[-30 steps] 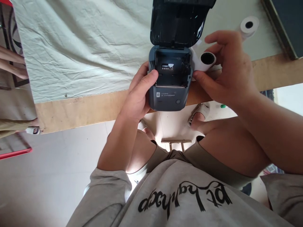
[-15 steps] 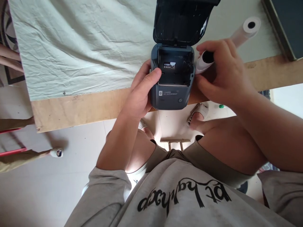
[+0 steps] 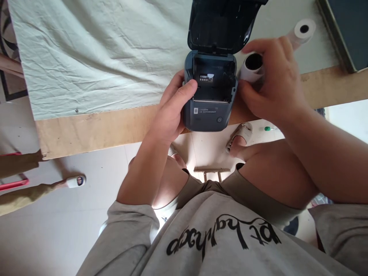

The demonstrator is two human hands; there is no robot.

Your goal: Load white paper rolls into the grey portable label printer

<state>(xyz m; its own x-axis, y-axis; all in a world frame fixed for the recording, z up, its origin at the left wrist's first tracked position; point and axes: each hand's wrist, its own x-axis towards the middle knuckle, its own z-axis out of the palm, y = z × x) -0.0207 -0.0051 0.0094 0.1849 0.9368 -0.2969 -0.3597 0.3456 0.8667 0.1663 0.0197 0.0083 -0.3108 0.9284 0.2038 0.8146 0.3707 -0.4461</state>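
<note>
A dark blue-grey label printer (image 3: 208, 115) is held near the table's front edge, its black lid (image 3: 221, 28) swung up and its paper bay bare inside. My left hand (image 3: 175, 103) grips the printer's left side, the thumb over the bay's edge. Right beside the printer, my right hand (image 3: 276, 80) is closed around a white paper roll (image 3: 248, 74) with a wide dark core. The roll's lower part is partly hidden by the fingers. Behind that hand lies a second white roll (image 3: 304, 32) with a smaller core hole.
A pale green cloth (image 3: 100, 50) covers the wooden table (image 3: 94, 132). At the far right is a dark tray-like object (image 3: 349, 30) with a raised edge. Another person's leg and sandal (image 3: 76, 181) show on the floor at left. A small stool (image 3: 212, 170) stands below.
The roll in my right hand has tipped slightly, showing more of its core, and moved a little away from the printer. At left, the other person's foot has shifted right.
</note>
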